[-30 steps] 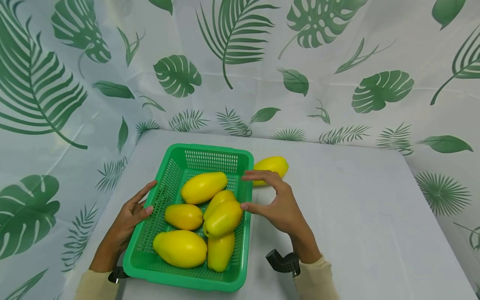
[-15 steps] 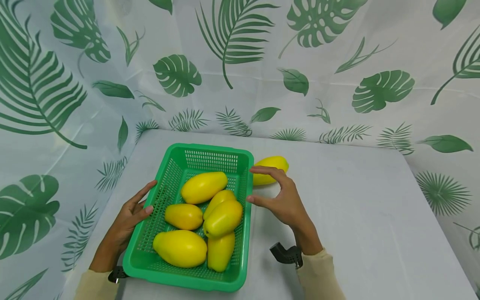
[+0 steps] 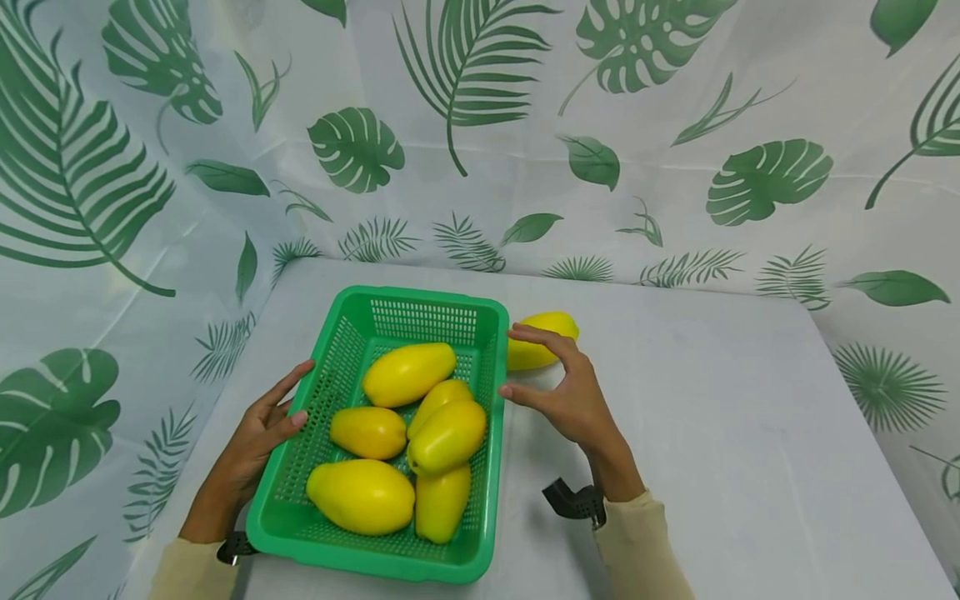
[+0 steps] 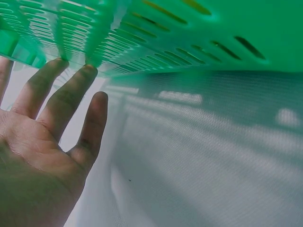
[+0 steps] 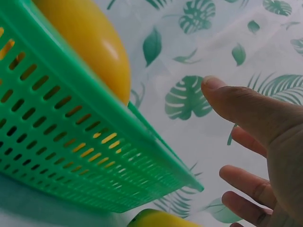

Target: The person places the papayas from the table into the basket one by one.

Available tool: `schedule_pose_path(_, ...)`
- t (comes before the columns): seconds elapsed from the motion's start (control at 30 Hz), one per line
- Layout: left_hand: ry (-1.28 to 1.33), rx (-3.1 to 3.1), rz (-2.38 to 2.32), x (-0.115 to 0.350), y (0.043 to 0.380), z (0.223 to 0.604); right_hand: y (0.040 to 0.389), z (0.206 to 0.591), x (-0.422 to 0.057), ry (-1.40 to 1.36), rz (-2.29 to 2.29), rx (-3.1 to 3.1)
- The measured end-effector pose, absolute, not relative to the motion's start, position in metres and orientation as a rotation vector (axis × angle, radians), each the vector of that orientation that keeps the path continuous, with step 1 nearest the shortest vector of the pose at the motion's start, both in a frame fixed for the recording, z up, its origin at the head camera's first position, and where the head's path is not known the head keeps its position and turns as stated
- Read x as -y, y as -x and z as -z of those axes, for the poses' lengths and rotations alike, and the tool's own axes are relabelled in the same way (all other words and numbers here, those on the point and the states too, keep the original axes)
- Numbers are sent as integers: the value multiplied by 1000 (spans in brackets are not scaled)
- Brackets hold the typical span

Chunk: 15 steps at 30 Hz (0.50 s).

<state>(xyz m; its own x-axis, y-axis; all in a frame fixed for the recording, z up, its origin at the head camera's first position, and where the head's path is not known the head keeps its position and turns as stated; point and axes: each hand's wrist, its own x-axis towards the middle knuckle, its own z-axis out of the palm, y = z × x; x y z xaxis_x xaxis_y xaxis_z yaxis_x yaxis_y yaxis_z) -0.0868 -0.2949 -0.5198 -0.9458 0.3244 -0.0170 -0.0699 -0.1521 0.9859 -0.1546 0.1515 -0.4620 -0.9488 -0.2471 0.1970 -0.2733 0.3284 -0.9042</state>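
Note:
A green perforated basket (image 3: 360, 564) holds several yellow papayas (image 3: 361, 497), one lying on top of others at the right. My left hand (image 3: 251, 442) is at the basket's left side; in the left wrist view, extended fingertips touch its slotted wall (image 4: 156, 45). Just outside the right rim, my right hand (image 3: 577, 404) has thumb and fingers spread, gripping nothing. In the right wrist view a gap shows between that hand (image 5: 289, 146) and the basket wall (image 5: 61, 127). Another papaya (image 3: 558, 322) lies on the table beyond the basket's right side, partly hidden by my right fingers.
A white cloth covers the table (image 3: 712, 433). Behind it and at the left hangs a white curtain (image 3: 510, 200) printed with green leaves. Each wrist wears a black camera mount, such as the right one (image 3: 573, 500).
My right hand has moved away from the basket's right rim, slightly to the right, its thumb and fingers now outside the basket. The left hand, basket and papayas have stayed put.

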Motion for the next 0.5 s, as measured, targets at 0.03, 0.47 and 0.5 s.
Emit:
schedule_pose_path(0.03, -289, -1848, -2187, 295, 87, 520, 155, 463, -152, -495, -1739, 2541)
schedule_pose_path(0.47, -277, -1861, -2179, 295, 87, 520, 161, 478, -158, -492, -1708, 2610)
schedule_pose_path(0.5, -277, -1860, -2180, 295, 87, 520, 162, 479, -158, -501, -1708, 2610)
